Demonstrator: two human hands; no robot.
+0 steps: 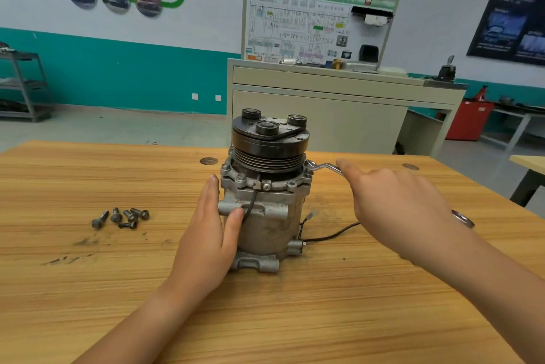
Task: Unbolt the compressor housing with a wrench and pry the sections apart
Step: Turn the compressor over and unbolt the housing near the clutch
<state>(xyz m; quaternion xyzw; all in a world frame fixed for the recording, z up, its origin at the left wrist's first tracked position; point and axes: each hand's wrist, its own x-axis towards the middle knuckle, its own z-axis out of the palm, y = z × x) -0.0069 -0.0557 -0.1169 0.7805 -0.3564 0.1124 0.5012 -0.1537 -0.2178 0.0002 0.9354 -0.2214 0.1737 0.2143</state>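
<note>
- Head view: The compressor (265, 210) stands upright mid-surface (88, 290), long axis vertical, pulley (269, 139) up, mounting foot down.
- My left hand (206, 234) lies flat against the housing's left flank, fingers straight, thumb across the front.
- My right hand (395, 204) covers the wrench (323, 167), index finger along the handle; whether the other fingers curl round it, I cannot tell.
- The wrench reaches rightward, roughly level, from an upper flange bolt.
- I judge the cast-metal body heavy, rigid and greasy; bracing it low on the barrel looks best.
- Loose bolts (121, 217) lie to the left.
</note>
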